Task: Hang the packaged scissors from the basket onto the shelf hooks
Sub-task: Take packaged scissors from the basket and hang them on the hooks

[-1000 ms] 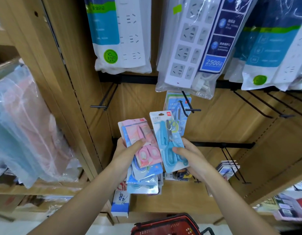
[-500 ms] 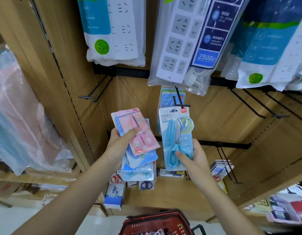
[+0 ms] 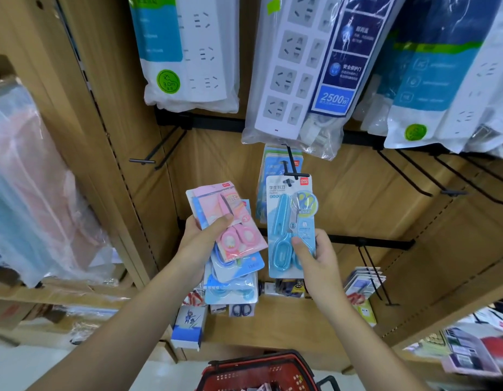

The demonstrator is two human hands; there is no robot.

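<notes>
My right hand point(image 3: 315, 258) pinches a blue packaged scissors point(image 3: 289, 218) by its lower part, held upright. The pack's top hole sits at the tip of a black shelf hook point(image 3: 294, 172), where other blue scissors packs point(image 3: 272, 162) hang behind it. My left hand point(image 3: 200, 238) grips a fanned stack of scissors packs point(image 3: 230, 244), a pink one on top and blue ones below. The red basket point(image 3: 261, 371) stands at the bottom edge under my arms.
Bagged power strips point(image 3: 301, 69) hang overhead on the upper rail. Bare black hooks stick out at the left point(image 3: 148, 160) and right point(image 3: 442, 187). More small packs point(image 3: 363, 283) hang on a lower hook at the right. Plastic-wrapped goods point(image 3: 32, 179) fill the left shelf.
My right hand has lifted the blue scissors pack up from beside the stack until its top hole meets the hook tip. The left hand has kept its stack.
</notes>
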